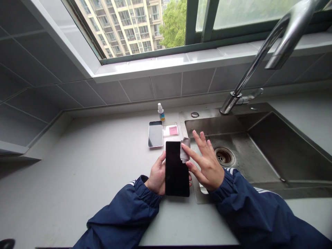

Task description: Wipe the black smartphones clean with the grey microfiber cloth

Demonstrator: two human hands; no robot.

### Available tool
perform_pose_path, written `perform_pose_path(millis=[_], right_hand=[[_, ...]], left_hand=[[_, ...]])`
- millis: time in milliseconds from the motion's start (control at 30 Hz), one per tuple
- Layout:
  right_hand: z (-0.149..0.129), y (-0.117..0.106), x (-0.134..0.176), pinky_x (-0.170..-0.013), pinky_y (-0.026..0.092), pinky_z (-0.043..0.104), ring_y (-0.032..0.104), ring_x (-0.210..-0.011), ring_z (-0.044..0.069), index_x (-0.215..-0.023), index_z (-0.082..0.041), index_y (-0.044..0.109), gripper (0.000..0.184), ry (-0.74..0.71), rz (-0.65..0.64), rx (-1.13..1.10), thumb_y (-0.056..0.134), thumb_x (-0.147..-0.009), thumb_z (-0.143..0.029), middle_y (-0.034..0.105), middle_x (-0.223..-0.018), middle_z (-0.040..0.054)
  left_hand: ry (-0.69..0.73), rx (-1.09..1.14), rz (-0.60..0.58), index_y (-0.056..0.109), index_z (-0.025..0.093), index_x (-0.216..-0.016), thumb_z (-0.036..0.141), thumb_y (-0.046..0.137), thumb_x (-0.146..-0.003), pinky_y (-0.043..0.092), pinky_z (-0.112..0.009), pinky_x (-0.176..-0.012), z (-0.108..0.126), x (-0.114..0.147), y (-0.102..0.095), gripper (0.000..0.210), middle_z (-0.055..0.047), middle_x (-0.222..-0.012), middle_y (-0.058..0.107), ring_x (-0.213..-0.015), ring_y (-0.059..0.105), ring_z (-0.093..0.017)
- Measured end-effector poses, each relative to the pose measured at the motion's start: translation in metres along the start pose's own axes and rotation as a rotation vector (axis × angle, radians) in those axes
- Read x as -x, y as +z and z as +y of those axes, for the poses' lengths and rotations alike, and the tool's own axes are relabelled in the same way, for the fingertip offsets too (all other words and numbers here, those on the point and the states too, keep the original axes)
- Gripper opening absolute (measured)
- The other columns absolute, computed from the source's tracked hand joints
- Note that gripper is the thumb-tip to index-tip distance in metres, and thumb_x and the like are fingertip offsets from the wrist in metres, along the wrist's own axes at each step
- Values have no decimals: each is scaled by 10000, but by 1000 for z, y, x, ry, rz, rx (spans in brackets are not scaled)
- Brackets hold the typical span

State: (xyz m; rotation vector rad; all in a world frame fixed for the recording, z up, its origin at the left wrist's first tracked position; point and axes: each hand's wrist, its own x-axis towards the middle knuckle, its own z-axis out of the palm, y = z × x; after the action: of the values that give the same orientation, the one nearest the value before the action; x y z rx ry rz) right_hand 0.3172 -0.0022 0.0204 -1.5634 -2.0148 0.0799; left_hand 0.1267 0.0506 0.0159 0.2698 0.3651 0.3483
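A black smartphone (177,174) lies screen up in my left hand (157,173), whose thumb runs along its left edge and whose fingertips show at its right edge. My right hand (204,162) pinches a small grey cleaning cloth (185,151) with zigzag edges between thumb and index finger. The cloth touches the phone's upper right edge. The other fingers of that hand are spread out over the sink's rim. Just beyond the held phone, a second phone (155,134) with a pale frame rests on the counter.
Beside the second phone lie a clear case (167,129) with a pink piece and a small white-capped spray bottle (161,112). A steel sink (261,162) with a chrome faucet (249,69) takes up the right. Behind the white counter (85,166) are grey tiles and a window.
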Motion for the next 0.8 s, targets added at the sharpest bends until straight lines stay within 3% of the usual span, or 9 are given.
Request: perform_pose_path(millis=[300, 433, 600, 800], right_hand=[[-2, 2, 1, -1119, 179, 669, -12, -1487, 383, -1506, -261, 325, 576, 8, 12, -17, 476, -959, -357, -36, -1632, 85], [-6, 5, 4, -1134, 172, 650, -20, -1487, 379, -1525, -246, 279, 608, -24, 3, -61, 472, -963, -372, -50, -1630, 99], [-14, 4, 5, -1132, 171, 654, -13, -1484, 390, -1518, -271, 297, 613, -60, 20, -93, 501, -949, -378, -62, -1629, 83], [-16, 6, 6, -1123, 155, 671, -11, -1479, 409, -1482, -268, 382, 587, -141, -33, -91, 516, -933, -427, -87, -1626, 83]], left_hand=[[34, -29, 129, 598, 157, -1296, 586, 372, -926, 525, -458, -805, -8, 0, 1, 610, -138, -905, 743, -872, 705, -311], [22, -61, 68, 589, 106, -1313, 544, 321, -964, 492, -448, -909, -14, 0, 0, 622, -160, -1027, 731, -978, 688, -306], [65, -84, -53, 447, 194, -1447, 489, 356, -977, 403, -441, -1038, -19, -2, 2, 563, -139, -1279, 639, -1169, 606, -293], [123, -34, 15, 442, 167, -1450, 510, 311, -985, 395, -411, -1054, -15, -2, 5, 592, -137, -1321, 612, -1228, 564, -287]])
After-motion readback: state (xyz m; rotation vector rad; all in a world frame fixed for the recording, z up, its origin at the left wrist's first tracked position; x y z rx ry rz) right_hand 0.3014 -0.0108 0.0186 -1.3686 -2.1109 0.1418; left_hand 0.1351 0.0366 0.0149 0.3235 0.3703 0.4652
